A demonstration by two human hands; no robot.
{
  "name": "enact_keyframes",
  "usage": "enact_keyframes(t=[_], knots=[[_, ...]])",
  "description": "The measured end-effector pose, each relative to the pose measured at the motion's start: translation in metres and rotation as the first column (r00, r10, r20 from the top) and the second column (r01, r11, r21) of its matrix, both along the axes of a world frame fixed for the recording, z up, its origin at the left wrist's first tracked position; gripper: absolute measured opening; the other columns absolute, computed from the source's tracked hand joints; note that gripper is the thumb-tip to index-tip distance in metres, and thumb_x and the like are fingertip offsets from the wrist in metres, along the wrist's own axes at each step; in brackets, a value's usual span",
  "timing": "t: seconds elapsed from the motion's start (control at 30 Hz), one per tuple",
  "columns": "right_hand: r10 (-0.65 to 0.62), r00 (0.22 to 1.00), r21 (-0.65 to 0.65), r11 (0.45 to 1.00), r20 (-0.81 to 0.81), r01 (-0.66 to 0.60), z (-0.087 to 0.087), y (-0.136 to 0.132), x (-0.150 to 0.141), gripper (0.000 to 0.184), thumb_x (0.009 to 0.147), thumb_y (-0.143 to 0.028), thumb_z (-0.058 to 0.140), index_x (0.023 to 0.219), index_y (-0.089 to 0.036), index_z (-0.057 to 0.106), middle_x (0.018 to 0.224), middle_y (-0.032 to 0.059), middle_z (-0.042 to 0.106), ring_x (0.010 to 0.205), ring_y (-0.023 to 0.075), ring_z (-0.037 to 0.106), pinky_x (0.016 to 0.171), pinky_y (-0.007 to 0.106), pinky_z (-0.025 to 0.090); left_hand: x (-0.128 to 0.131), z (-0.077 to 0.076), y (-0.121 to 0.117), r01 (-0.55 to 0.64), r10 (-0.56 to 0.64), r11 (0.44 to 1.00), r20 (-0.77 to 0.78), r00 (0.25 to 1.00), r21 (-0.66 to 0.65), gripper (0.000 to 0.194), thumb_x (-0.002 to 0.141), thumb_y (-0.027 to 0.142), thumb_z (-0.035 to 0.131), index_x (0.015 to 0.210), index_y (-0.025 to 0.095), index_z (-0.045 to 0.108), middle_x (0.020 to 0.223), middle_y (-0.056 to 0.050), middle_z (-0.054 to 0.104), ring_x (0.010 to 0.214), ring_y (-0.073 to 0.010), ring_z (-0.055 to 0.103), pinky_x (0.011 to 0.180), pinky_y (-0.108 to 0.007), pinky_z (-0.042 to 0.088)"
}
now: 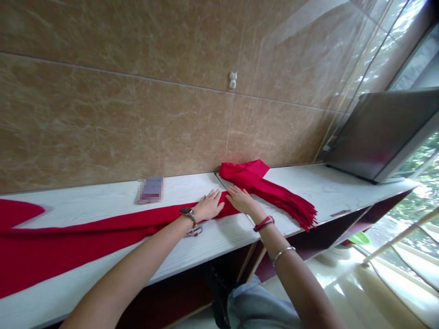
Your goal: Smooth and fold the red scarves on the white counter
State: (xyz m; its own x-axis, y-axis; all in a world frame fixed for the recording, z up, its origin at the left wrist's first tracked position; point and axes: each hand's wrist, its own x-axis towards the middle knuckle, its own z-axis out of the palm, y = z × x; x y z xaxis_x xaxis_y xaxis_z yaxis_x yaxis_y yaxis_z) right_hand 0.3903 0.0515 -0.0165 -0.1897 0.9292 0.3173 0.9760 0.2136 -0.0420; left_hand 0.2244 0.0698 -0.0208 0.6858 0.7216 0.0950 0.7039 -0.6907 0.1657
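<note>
Scarf (103, 242) is lying red and long on a white counter (219, 234), running from the left edge of view to beneath both hands. Beyond them a bunched part is doubling over itself near the wall (120, 114), and a fringed end (307, 214) is slanting toward the counter's front edge; the right hand is partly hiding how these parts are joining.

The left hand (209, 205) is resting palm down on the narrowed strip, its fingers stretched out, slightly parted and gripping nothing. The right hand (242, 201) is lying just beside it, likewise flat, fingers extended, holding nothing.

Judging by those palms, the step in hand is probably flattening the strip. Since the right part is sitting loosely bunched, the next move seems to be calling for fingers curling under an edge to get real hold of it.

Farther out, a blurred object (151, 189) is lying between scarf and wall, and a dark appliance (380, 135) is standing at the counter's right end.
</note>
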Motion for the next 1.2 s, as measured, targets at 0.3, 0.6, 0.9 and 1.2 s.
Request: enact_keyframes(t=[0.3,0.6,0.9,1.2], knots=[[-0.029,0.967,-0.142,0.988,0.253,0.067,-0.024,-0.006,0.037,0.043,0.093,-0.026,0.025,0.133,-0.019,0.038,0.145,0.0120,0.027,0.130,0.0298,0.026,0.090,0.054,0.040,-0.008,-0.006,-0.008,0.015,-0.015,1.000,0.045,0.999,0.004,0.072,0.088,0.053,0.026,0.139,0.003,0.020,0.147,-0.015,0.016,0.136,-0.0246,0.010,0.108,-0.038,0.015],[-0.068,0.993,0.095,0.994,0.091,0.060,0.028,0.010,-0.029,0.049,0.090,-0.033,0.030,0.136,-0.016,0.034,0.143,0.0125,0.031,0.132,0.0316,0.022,0.098,0.060,0.027,-0.119,0.044,-0.040,-0.083,0.058,0.980,-0.140,0.989,-0.182,0.084,0.078,0.060,0.042,0.141,0.013,0.015,0.149,-0.012,0.003,0.136,-0.0253,0.000,0.108,-0.042,0.013],[0.670,0.737,-0.023,0.738,-0.093,-0.674,0.004,-0.004,-0.216,0.048,0.087,-0.029,0.043,0.130,-0.010,0.041,0.132,0.0156,0.046,0.125,0.0236,0.039,0.101,0.039,0.035,-0.315,0.044,-0.045,-0.413,0.385,0.910,-0.291,0.876,-0.039,0.070,0.073,0.037,0.054,0.136,0.013,0.032,0.142,-0.013,0.031,0.131,-0.0243,0.027,0.105,-0.033,0.024],[0.686,0.719,-0.028,0.721,-0.110,-0.692,-0.032,-0.013,-0.219,0.042,0.089,-0.025,0.036,0.129,-0.015,0.045,0.132,0.0120,0.048,0.122,0.0215,0.042,0.102,0.042,0.035,-0.403,0.020,-0.086,-0.528,0.506,0.846,-0.200,0.839,-0.076,0.078,0.075,0.053,0.049,0.141,0.018,0.023,0.147,-0.009,0.019,0.135,-0.0246,0.015,0.106,-0.039,0.020]])
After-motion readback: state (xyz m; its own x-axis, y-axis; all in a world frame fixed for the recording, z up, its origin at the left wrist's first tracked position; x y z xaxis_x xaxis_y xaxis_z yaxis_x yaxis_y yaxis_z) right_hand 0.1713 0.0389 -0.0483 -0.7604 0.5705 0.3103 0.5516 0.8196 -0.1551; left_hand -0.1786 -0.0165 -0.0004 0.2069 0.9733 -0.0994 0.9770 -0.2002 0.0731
